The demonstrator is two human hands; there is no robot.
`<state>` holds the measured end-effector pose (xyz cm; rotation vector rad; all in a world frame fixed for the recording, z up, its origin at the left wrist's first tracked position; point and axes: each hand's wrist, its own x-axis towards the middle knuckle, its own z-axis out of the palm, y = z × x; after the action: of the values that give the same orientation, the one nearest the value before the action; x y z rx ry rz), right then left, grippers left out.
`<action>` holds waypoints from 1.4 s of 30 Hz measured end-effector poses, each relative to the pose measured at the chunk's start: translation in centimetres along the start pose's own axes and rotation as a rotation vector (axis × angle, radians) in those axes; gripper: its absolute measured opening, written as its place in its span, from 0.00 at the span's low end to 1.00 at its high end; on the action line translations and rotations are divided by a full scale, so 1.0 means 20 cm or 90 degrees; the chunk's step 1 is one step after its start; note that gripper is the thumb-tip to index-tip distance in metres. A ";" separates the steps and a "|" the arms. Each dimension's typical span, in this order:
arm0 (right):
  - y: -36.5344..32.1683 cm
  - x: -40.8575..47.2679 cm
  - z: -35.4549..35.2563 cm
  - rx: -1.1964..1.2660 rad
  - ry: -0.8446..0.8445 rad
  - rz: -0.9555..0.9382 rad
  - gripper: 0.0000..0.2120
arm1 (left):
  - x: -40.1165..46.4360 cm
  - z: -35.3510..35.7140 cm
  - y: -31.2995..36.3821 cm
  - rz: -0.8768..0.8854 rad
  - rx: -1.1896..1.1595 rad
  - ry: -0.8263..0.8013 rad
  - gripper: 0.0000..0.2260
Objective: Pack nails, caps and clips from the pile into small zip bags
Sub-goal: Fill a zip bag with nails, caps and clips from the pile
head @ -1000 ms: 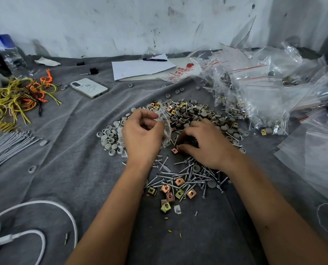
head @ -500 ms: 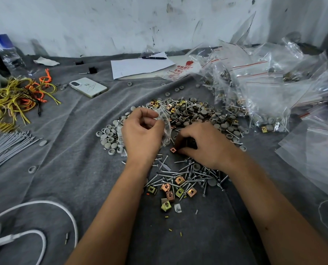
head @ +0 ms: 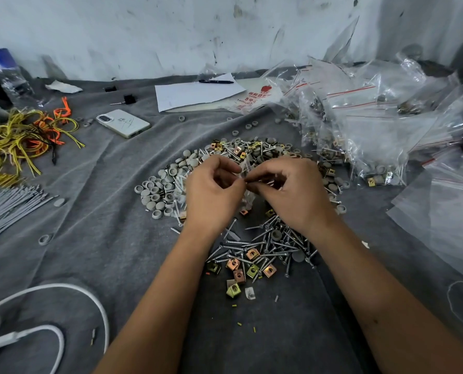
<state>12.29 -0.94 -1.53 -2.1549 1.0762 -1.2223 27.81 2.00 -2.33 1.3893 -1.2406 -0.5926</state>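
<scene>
Pinching a small clear zip bag over the pile, the left hand and right hand meet; filled bags of hardware lie right.

cloth: grey | caps: grey | clips: gold, copper | cords: yellow, orange | phone: white

From my seat, open grey cloth lies left of the pile of nails, caps and clips, between it and the bundle of grey ties; a hand could slide through there. Nearer me the white cable loops across the lower left. The phone and paper sheet block the far side. To the right, heaped zip bags crowd right up to the pile, leaving no lane.
</scene>
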 end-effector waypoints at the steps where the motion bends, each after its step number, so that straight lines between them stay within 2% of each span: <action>1: 0.01 0.00 0.00 -0.020 -0.002 -0.008 0.08 | 0.00 0.00 0.00 -0.001 -0.006 0.003 0.07; 7: 0.01 -0.01 0.02 0.010 -0.028 0.008 0.15 | 0.01 0.00 0.00 -0.028 -0.061 0.006 0.07; 10: 0.01 -0.01 0.01 0.026 -0.017 -0.004 0.12 | 0.01 -0.01 -0.01 -0.044 -0.083 0.037 0.06; 16: 0.02 0.00 0.00 -0.055 0.005 -0.001 0.06 | 0.02 -0.02 -0.01 -0.049 -0.110 0.133 0.06; 20: 0.04 0.00 0.01 -0.290 -0.173 0.004 0.09 | 0.03 -0.03 0.00 -0.053 -0.126 0.175 0.06; 22: 0.04 -0.01 0.02 -0.323 -0.215 0.021 0.12 | 0.03 -0.03 0.00 -0.056 -0.130 0.175 0.06; 27: 0.02 -0.02 0.02 -0.288 -0.247 0.002 0.10 | 0.02 -0.03 -0.01 -0.053 -0.109 0.165 0.06; 31: 0.01 0.00 0.02 -0.137 -0.132 0.003 0.05 | 0.03 -0.03 -0.01 -0.051 -0.106 0.165 0.06; 35: 0.01 0.00 0.02 0.036 -0.028 -0.023 0.05 | 0.02 -0.03 -0.01 -0.046 -0.098 0.156 0.06; 38: 0.01 0.00 0.02 0.124 -0.025 -0.010 0.08 | 0.03 -0.03 -0.01 -0.046 -0.094 0.134 0.07; 42: 0.02 0.00 0.01 0.132 -0.018 -0.003 0.11 | 0.03 -0.03 0.00 -0.031 -0.075 0.092 0.07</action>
<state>12.37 -1.23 -1.98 -2.0119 0.8898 -1.2436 28.50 1.76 -2.12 1.3423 -1.0425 -0.5800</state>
